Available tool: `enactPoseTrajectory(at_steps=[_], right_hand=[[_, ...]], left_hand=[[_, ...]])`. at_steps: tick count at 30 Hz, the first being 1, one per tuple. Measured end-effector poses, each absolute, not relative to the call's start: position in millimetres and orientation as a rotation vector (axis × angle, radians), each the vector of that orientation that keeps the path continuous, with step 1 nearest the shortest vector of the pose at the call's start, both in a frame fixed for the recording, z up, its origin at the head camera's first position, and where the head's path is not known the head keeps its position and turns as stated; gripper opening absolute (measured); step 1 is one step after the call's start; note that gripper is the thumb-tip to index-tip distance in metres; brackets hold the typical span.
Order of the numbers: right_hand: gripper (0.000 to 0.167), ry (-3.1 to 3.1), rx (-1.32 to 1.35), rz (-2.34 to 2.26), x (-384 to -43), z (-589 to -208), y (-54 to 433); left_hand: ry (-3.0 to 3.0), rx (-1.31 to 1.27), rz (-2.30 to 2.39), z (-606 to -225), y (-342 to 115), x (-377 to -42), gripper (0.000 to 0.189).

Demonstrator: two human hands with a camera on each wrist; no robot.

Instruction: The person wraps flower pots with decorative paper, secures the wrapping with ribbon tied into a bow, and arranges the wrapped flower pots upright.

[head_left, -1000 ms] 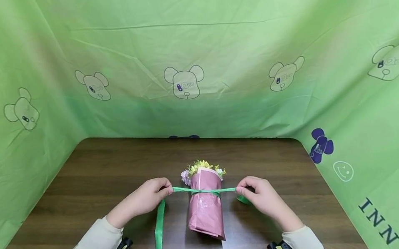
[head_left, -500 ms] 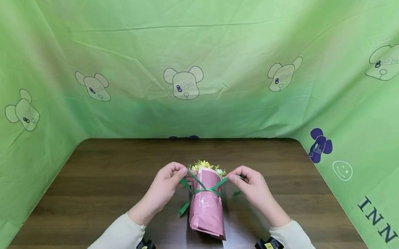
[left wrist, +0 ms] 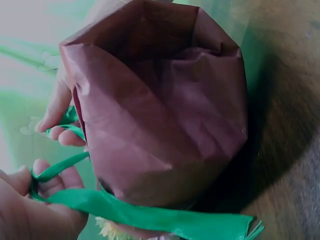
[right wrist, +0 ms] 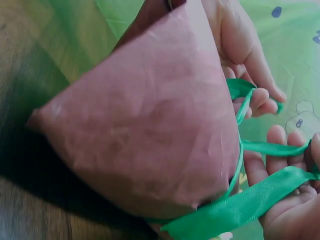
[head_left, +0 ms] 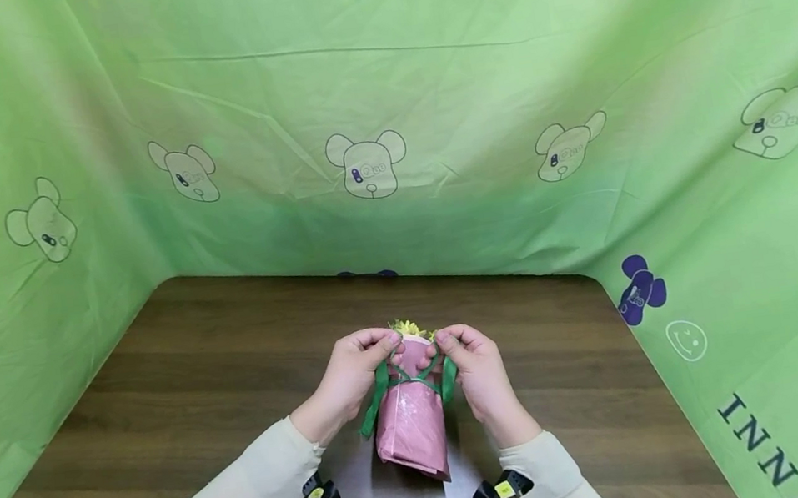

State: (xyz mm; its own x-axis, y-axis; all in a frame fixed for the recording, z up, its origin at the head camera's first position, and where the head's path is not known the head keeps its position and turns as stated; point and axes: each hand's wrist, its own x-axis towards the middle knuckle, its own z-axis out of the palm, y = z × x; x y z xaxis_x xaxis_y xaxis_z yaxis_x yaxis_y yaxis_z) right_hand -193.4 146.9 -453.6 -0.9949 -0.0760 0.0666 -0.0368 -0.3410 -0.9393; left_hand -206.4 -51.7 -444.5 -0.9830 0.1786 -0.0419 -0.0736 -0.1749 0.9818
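A bouquet wrapped in pink paper (head_left: 411,428) lies on the table, its yellow flowers (head_left: 409,328) at the far end. Green ribbon (head_left: 449,381) goes round the wrap's middle and crosses on top. My left hand (head_left: 343,376) pinches one ribbon end between thumb and fingers, above the wrap's upper left edge. The other end is pinched by my right hand (head_left: 481,373) at the upper right edge, close to the left. In the left wrist view a loose ribbon tail (left wrist: 150,220) hangs past the left fingers. The right wrist view shows another tail (right wrist: 240,205) below the right hand.
The brown wooden table (head_left: 229,339) extends on all sides of the bouquet. A green cloth (head_left: 453,82) with bear-head prints walls off the back and both sides. Small black cameras sit at both wrists.
Both hands have come inward and up toward the flowers, from holding the ribbon taut out to the sides. The ribbon ends now rise steeply from the crossing, tails hanging. The bouquet stays put.
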Motion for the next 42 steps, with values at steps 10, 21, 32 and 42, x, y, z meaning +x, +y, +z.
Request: enactPoseTrajectory(at_steps=[10, 21, 32, 42], right_hand=[[0.020, 1.842, -0.046, -2.458, -189.9, -441.9, 149.8], [0.026, 2.047, -0.121, -2.348, -189.4, -439.5, 158.5], [0.018, 2.146, -0.095, -2.363, -190.5, -446.5, 145.4], [0.015, 2.253, -0.219, -2.308, -184.2, -446.7, 138.3]], left_hand=[[2.022, 0.432, 1.997, -431.7, -65.5, -194.0, 0.031], [1.998, 0.421, 2.021, -439.7, -64.5, -193.3, 0.027], [1.944, 0.390, 2.078, -448.2, -66.3, -192.3, 0.022], [1.963, 0.464, 2.119, -450.1, -57.9, -189.5, 0.029]])
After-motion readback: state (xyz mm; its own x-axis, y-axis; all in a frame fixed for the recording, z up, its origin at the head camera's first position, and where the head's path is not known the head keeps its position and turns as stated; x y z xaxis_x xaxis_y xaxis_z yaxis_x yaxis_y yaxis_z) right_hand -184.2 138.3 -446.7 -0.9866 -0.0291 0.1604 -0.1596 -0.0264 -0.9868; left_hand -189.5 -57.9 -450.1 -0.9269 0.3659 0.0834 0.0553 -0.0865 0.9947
